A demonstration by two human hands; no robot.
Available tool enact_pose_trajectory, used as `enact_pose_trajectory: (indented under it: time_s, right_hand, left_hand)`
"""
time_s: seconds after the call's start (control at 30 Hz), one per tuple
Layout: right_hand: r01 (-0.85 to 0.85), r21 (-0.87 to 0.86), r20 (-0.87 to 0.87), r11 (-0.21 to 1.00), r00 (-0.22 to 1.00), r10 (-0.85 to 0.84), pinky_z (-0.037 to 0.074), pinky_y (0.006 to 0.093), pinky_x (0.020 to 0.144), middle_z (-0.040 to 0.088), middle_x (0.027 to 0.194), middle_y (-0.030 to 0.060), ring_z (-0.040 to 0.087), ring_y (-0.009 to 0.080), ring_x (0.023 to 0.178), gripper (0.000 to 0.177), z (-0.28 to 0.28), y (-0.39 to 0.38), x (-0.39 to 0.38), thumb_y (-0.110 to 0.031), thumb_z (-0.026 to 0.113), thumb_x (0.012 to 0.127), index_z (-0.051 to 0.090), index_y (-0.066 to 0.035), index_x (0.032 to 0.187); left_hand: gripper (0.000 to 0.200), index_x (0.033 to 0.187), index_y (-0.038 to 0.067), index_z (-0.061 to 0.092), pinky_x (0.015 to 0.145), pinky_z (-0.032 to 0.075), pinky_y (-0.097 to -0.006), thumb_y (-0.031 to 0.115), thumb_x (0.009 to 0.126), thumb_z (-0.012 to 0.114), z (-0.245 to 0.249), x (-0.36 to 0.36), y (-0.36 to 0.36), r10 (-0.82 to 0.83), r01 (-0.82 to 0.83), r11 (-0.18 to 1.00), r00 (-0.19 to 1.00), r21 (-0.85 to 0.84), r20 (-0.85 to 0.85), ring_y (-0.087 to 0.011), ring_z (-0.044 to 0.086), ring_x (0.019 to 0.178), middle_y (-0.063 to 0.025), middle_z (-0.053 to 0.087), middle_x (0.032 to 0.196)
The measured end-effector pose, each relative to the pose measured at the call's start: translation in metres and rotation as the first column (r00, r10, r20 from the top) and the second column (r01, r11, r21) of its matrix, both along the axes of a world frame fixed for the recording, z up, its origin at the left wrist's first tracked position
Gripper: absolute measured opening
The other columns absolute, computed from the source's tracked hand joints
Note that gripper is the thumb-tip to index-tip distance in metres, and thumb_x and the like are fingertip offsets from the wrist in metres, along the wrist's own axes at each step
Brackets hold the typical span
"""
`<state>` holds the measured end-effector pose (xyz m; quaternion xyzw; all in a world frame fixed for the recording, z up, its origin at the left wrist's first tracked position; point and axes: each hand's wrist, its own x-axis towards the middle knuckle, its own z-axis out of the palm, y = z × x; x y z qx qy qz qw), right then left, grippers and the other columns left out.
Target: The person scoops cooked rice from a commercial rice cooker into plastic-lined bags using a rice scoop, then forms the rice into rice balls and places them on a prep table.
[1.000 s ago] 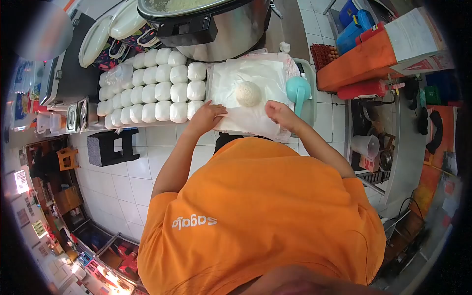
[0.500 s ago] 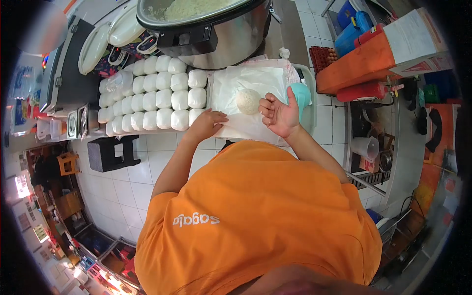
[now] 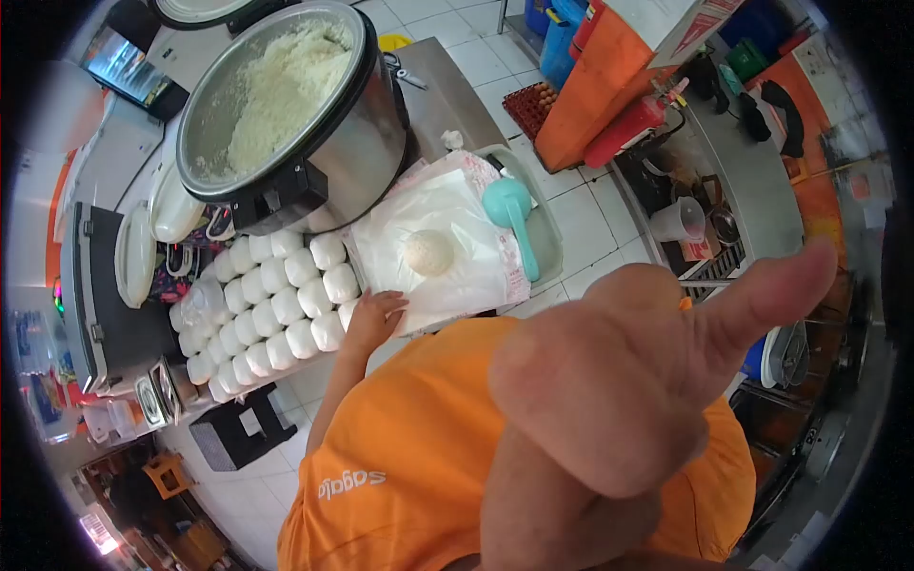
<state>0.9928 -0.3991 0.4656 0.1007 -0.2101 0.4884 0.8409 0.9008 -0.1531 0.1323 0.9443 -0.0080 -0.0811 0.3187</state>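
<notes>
My right hand [image 3: 628,371] is raised close to the camera at the right, large in view, one digit stretched out to the right and nothing visible in its grip; its other fingers are mostly hidden. My left hand [image 3: 379,316] rests, fingers apart, on the near left edge of the white paper sheet [image 3: 466,276]. A round mound of rice [image 3: 429,253] sits on this sheet, beyond my left hand. To the right of the mound, a turquoise scoop [image 3: 507,204] lies on the pale green tray [image 3: 547,228]. Rows of white wrapped portions [image 3: 287,306] stand left of the sheet.
A large cooker [image 3: 357,143] full of rice stands behind the portions. Farther right are an orange stand [image 3: 595,105], a red fire extinguisher [image 3: 614,133] and a tray of eggs [image 3: 529,108]. A black stool [image 3: 238,428] is on the floor at the left.
My right hand has risen from beside the rice mound up close to the camera. The view has tilted and turned, showing more of the cooker. My left hand stays at the sheet's edge.
</notes>
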Motion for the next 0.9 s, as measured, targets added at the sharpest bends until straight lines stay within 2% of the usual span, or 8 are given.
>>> enact_pose_trajectory:
  time_s: [0.23,0.3,0.43,0.53,0.63,0.7,0.8,0.9]
  right_hand:
    - [-0.109,0.151,-0.245,0.983,0.959,0.144,0.032,0.0300,0.048,0.040,0.078,0.0041,0.036,0.0176,0.053,0.065,-0.003,0.022,-0.010,-0.072,0.046,0.080,0.034,-0.008,0.085]
    - [-0.123,0.119,0.080,0.985,0.990,0.114,0.030,0.0262,0.048,0.035,0.073,0.0016,0.034,0.0148,0.054,0.060,-0.006,0.038,0.011,-0.069,0.045,0.083,0.032,-0.010,0.086]
    - [-0.147,0.041,0.080,0.988,0.986,0.143,0.031,0.0251,0.048,0.032,0.071,-0.0008,0.031,0.0134,0.055,0.054,-0.032,0.057,0.035,-0.066,0.045,0.085,0.031,-0.013,0.088]
    - [-0.147,-0.054,-0.030,0.988,0.989,0.145,0.029,0.0226,0.044,0.028,0.072,-0.0015,0.028,0.0125,0.063,0.060,-0.042,0.061,0.038,-0.076,0.039,0.079,0.036,-0.017,0.091]
    - [-0.132,-0.104,0.010,0.986,0.991,0.134,0.031,0.0278,0.048,0.032,0.067,-0.0010,0.031,0.0146,0.055,0.053,-0.026,0.055,0.020,-0.064,0.044,0.086,0.032,-0.013,0.086]
    - [-0.210,0.150,0.227,0.966,0.958,0.174,0.030,0.0279,0.047,0.037,0.066,0.0014,0.034,0.0150,0.053,0.054,-0.018,0.053,0.005,-0.065,0.044,0.086,0.038,-0.011,0.089]
    - [-0.233,0.252,0.042,0.939,0.972,0.230,0.032,0.0294,0.045,0.042,0.065,0.0050,0.035,0.0155,0.048,0.059,0.002,0.044,-0.020,-0.067,0.045,0.084,0.045,-0.009,0.087]
    - [-0.417,0.183,0.172,0.891,0.905,0.388,0.031,0.0308,0.043,0.045,0.064,0.0055,0.034,0.0150,0.045,0.061,-0.004,0.036,-0.016,-0.069,0.046,0.081,0.049,-0.009,0.083]
  left_hand:
    - [0.016,0.092,0.012,0.071,0.104,0.033,-0.0525,0.015,0.080,0.060,-0.003,-0.004,0.000,-0.004,0.004,1.000,1.000,0.016,0.026,-0.0218,0.059,0.103,-0.0038,0.065,0.107]
    - [0.015,0.091,0.012,0.071,0.103,0.033,-0.0521,0.015,0.080,0.060,-0.007,-0.006,0.001,-0.029,0.028,0.999,0.999,0.032,0.045,-0.0220,0.059,0.102,-0.0038,0.065,0.107]
    - [0.019,0.097,0.012,0.070,0.105,0.030,-0.0510,0.015,0.081,0.059,-0.010,-0.009,0.002,0.001,-0.001,1.000,1.000,-0.009,0.014,-0.0206,0.058,0.105,-0.0036,0.065,0.108]
    - [0.024,0.101,0.013,0.068,0.107,0.027,-0.0508,0.013,0.080,0.058,-0.019,-0.008,0.004,0.030,-0.030,1.000,0.999,0.005,-0.042,-0.0204,0.056,0.108,-0.0037,0.064,0.111]
    - [0.025,0.102,0.013,0.068,0.109,0.026,-0.0507,0.011,0.079,0.057,-0.004,-0.011,0.005,0.014,-0.014,1.000,0.998,-0.002,-0.055,-0.0207,0.055,0.110,-0.0040,0.063,0.114]
    - [0.026,0.102,0.013,0.068,0.109,0.025,-0.0508,0.010,0.079,0.056,-0.002,-0.010,0.005,-0.014,0.012,0.999,0.998,-0.035,-0.061,-0.0209,0.055,0.111,-0.0043,0.062,0.115]
    - [0.027,0.102,0.012,0.068,0.110,0.025,-0.0511,0.009,0.078,0.056,-0.011,-0.016,0.007,-0.006,0.006,0.998,1.000,-0.066,0.002,-0.0210,0.053,0.114,-0.0052,0.062,0.116]
    - [0.027,0.102,0.011,0.068,0.109,0.025,-0.0513,0.009,0.078,0.056,-0.014,-0.014,0.004,-0.022,0.022,1.000,1.000,0.005,0.012,-0.0211,0.053,0.115,-0.0057,0.062,0.116]
